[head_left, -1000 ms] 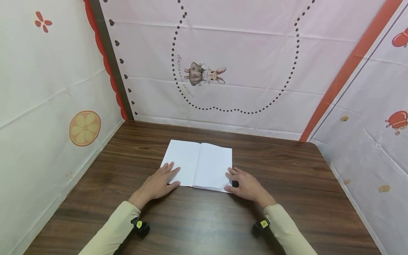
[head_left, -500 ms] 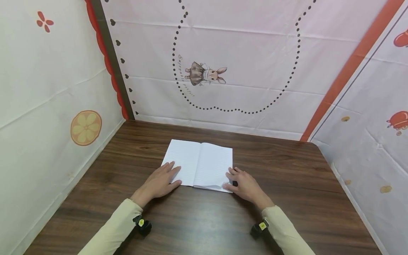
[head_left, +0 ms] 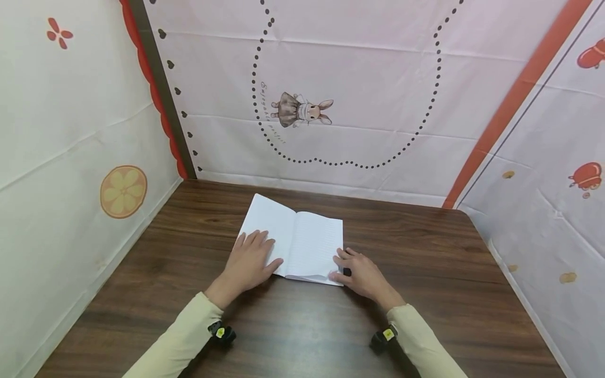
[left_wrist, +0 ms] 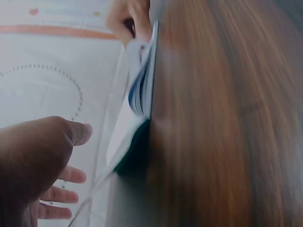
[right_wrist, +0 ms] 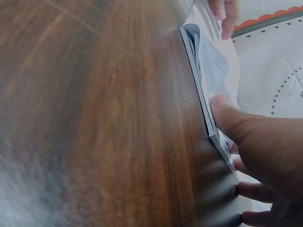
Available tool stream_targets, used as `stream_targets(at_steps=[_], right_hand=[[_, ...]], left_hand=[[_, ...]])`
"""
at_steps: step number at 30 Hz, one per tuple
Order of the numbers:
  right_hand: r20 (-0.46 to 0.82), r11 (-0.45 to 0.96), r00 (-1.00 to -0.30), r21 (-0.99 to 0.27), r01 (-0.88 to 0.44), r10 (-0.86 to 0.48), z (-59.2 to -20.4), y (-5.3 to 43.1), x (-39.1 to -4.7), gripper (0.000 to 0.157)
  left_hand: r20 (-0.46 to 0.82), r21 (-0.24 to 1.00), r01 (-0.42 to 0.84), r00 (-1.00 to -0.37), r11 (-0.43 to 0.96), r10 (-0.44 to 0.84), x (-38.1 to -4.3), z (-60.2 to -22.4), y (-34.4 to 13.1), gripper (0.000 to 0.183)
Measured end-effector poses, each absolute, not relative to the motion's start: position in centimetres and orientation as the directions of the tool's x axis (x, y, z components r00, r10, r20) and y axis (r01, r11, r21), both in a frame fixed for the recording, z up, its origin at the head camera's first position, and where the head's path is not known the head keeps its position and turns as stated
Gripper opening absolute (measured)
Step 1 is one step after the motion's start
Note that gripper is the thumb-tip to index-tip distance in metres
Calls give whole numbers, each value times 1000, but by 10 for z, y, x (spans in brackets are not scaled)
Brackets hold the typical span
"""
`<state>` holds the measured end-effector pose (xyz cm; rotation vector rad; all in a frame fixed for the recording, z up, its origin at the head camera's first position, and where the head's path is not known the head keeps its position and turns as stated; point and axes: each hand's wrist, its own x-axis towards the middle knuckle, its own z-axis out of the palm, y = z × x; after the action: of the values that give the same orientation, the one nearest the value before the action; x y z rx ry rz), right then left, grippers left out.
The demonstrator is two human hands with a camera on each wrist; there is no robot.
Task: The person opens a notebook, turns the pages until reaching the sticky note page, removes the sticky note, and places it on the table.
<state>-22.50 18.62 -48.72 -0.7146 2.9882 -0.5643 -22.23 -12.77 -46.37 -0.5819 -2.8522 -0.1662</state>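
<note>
An open lined notebook (head_left: 315, 241) lies on the brown table, its left side tilted up off the tabletop. Across that raised left page my left hand (head_left: 249, 265) spreads its fingers, thumb pointing toward the spine. The left wrist view shows a dark green cover (left_wrist: 135, 149) under the lifted side. My right hand (head_left: 365, 275) rests at the lower right edge. In the right wrist view its thumb (right_wrist: 225, 111) presses the page near the corner, and some fingertips reach past the edge to the table. The right-hand pages (right_wrist: 213, 61) bulge up beside the spine.
The wood-grain table (head_left: 302, 336) extends around the notebook. Printed white cloth (head_left: 368, 94) hangs behind it and on both sides. A black wrist camera (head_left: 224, 335) sits at the left cuff, another camera (head_left: 382, 338) at the right.
The notebook's left side has risen from flat to tilted. My left hand has moved right and slightly farther away with it. My right hand has stayed almost still, its thumb slightly farther in.
</note>
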Motion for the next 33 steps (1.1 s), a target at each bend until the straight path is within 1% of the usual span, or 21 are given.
stream_targets(at_steps=[9, 11, 14, 18, 20, 25, 33], right_hand=[[63, 836, -900, -347, -425, -431, -486, 186, -224, 64], [59, 842, -902, -339, -420, -427, -486, 186, -225, 64], [58, 846, -902, -327, -421, -427, -485, 185, -225, 63], [62, 842, -899, -327, -428, -433, -486, 186, -224, 63], [64, 840, -898, -331, -430, -435, -486, 186, -224, 63], [62, 842, -899, -328, -429, -434, -484, 185, -223, 61], [59, 839, -899, -337, -426, -433, -485, 186, -224, 62]], left_hand=[[348, 61, 624, -745, 779, 569, -217, -454, -91, 55], [350, 59, 664, -713, 745, 608, -217, -455, -84, 54], [320, 70, 711, -681, 700, 659, -217, -458, -74, 54], [243, 109, 742, -665, 662, 706, -218, -466, -62, 57], [224, 109, 751, -656, 651, 720, -218, -471, -57, 57], [229, 57, 763, -638, 644, 735, -224, -481, -45, 47], [228, 6, 749, -646, 663, 728, -230, -485, -30, 34]])
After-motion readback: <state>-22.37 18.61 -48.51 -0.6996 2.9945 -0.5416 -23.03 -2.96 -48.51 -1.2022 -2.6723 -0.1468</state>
